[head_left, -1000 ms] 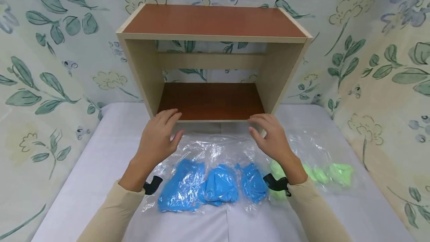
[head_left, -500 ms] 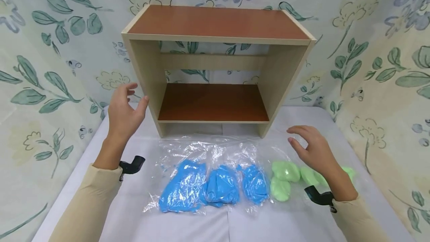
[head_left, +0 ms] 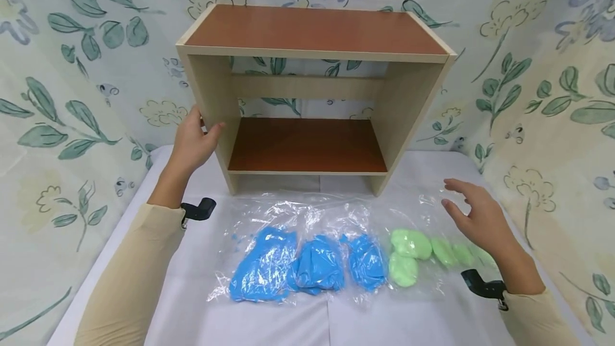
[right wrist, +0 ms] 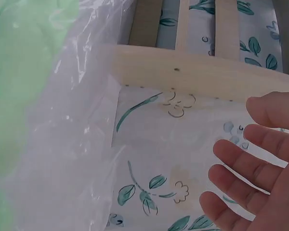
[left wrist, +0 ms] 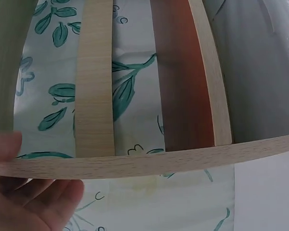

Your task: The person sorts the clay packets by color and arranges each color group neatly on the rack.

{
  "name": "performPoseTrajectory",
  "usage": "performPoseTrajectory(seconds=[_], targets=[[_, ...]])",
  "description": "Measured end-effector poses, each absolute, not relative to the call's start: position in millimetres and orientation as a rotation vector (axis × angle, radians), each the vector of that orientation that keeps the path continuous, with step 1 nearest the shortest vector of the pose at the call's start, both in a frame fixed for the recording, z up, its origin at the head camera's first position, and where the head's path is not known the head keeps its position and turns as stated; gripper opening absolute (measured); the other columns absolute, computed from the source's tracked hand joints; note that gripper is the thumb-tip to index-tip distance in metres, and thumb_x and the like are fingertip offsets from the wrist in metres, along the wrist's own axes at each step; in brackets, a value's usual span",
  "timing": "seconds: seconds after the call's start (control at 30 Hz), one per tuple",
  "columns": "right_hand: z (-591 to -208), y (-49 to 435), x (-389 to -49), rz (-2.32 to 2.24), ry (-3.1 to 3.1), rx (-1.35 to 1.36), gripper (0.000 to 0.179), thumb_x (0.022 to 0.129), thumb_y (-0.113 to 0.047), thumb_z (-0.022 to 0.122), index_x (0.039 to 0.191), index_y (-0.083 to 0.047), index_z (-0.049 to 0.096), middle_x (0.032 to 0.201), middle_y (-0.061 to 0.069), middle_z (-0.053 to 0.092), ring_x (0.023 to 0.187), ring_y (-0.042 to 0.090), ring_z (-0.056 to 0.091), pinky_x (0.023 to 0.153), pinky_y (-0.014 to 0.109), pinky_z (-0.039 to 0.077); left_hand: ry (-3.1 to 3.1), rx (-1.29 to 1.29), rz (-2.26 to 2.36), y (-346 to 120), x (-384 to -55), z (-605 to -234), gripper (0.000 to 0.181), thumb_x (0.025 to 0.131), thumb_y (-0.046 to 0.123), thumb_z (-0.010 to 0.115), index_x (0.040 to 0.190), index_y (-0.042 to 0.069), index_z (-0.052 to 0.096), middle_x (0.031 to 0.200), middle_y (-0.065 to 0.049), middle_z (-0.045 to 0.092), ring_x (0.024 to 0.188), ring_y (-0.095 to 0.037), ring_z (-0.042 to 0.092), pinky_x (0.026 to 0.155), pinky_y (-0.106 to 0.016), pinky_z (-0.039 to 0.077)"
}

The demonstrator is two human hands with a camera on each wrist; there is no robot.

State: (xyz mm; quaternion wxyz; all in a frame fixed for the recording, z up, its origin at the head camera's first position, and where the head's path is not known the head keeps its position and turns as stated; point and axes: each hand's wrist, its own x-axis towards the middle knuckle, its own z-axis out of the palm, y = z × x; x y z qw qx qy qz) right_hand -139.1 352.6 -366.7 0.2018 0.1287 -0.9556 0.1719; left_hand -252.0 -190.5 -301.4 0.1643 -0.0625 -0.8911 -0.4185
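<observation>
Head view finds the shelf unit [head_left: 312, 28] standing on the counter [head_left: 269, 330], probably rigid and bulky; left wrist view, the left hand [left wrist: 31, 204] pinching its left panel [left wrist: 135, 166] between thumb and fingers; right wrist view, the right hand [right wrist: 279, 192], fingers spread, holding nothing, the right panel [right wrist: 197, 67] likely the matching hold.

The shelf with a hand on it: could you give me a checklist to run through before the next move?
1. Shelf upright: ok, standing on the table.
2. Left hand on the shelf: ok, thumb inside the side panel, fingers outside.
3. Right hand on the shelf, if both are wanted: not ok, it is apart from it.
4. Grip firm: cannot tell.
5. Blue bag not touching the shelf: cannot tell; it lies close in front.
</observation>
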Motion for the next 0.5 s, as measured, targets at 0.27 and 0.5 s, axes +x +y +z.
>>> performPoseTrajectory(seconds=[0.27,0.5], targets=[[-384,408,-130,0.478,-2.845,0.168,0.044,0.097,-0.016,0.059,0.133,0.008,0.051,0.13,0.037,0.054,0.116,0.055,0.048,0.085,0.069,0.044,-2.461,-0.151,-1.209,-185,-258,-307,0.041,0.104,0.019,0.045,0.144,0.009,0.041,0.145,-0.017,0.051,0.135,-0.037,0.051,0.108,-0.056,0.045],[-414,469,-125,0.417,-3.052,-0.103,0.056,0.099,-0.024,0.055,0.135,0.017,0.041,0.131,0.047,0.042,0.116,0.063,0.039,0.09,0.073,0.037,-2.458,-0.136,-1.226,-184,-256,-307,0.042,0.104,0.022,0.045,0.145,0.01,0.042,0.146,-0.017,0.051,0.135,-0.038,0.052,0.107,-0.056,0.045]])
